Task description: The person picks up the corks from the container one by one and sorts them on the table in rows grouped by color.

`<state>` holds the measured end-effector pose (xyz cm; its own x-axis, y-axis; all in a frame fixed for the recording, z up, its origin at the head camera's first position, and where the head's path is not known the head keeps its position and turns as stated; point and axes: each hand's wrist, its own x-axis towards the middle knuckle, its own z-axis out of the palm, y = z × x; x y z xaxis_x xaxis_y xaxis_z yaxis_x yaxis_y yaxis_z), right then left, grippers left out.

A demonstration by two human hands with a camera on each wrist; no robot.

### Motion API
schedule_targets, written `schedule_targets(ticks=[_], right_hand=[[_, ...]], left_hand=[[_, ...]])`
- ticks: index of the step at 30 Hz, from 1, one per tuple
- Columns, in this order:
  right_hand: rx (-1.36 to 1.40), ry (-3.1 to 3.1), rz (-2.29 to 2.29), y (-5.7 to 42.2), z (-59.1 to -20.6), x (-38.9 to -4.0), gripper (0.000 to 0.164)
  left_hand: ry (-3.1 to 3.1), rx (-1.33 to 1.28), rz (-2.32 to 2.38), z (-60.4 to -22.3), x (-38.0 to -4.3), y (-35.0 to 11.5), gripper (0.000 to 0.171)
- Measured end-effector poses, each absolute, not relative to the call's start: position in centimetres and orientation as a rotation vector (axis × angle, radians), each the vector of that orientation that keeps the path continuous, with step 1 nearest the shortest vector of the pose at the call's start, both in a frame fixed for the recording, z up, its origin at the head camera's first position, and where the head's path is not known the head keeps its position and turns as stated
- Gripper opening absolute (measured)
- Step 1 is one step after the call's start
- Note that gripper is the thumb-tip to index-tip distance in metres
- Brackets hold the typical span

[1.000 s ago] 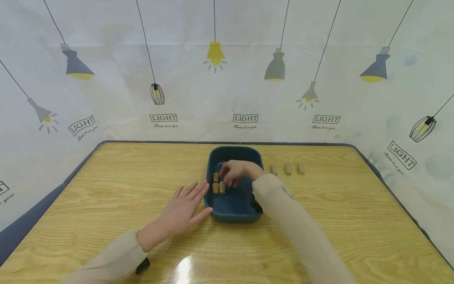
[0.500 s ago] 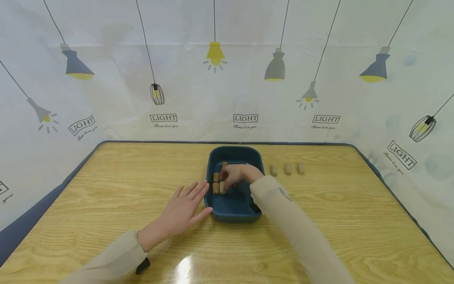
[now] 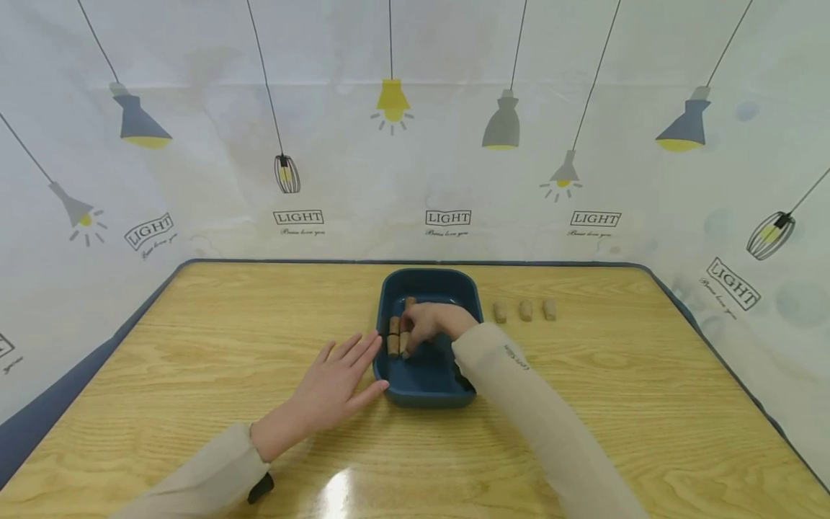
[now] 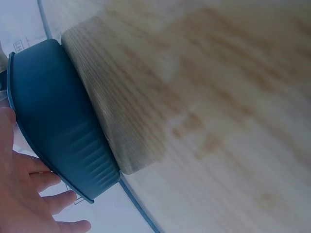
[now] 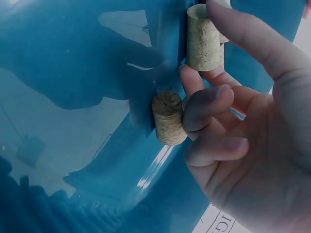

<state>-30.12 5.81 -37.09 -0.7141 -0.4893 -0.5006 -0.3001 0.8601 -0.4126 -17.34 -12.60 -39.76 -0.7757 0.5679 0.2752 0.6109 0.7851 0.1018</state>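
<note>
Right wrist shows a pale, speckled cork [image 5: 202, 44]

Soft, even, middling light fills the head view, and a white glare patch [image 3: 335, 494] on the near part of the tabletop [image 3: 194, 346], left of its middle, reflects light from above. Faint, soft-edged shadow lies near the left sleeve [image 3: 201, 472]. Wide-angle stretch fans out the cords printed on the backdrop [image 3: 350, 158] as they rise, and its small script is fuzzy. The left wrist view is cool and hazy, the wood grain smeared. In the right wrist view the glossy blue bin [image 5: 43, 73] shows dark, mirror-like reflections and a bright streak [image 5: 144, 183]; the corks [image 5: 168, 119] look fairly crisp.
</note>
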Motion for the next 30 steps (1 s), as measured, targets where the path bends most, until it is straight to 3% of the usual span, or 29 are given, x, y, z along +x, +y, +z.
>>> schedule_targets(ticks=[11, 21, 30], right_hand=[[-0.595, 2.383, -0.391, 6.1, -36.4, -30.3, 0.043], [-0.685, 2.347, -0.478, 6.8, -33.5, -30.3, 0.033], [-0.832, 2.458, -0.358, 8.5, -31.6, -30.2, 0.038]], left_hand=[[-2.723, -0.929, -0.257, -40.0, -17.4, -12.6, 0.066], [-2.715, -0.933, -0.269, -39.9, -17.4, -12.6, 0.066], [-2.729, -0.927, -0.271, -39.9, -17.3, -12.5, 0.066]])
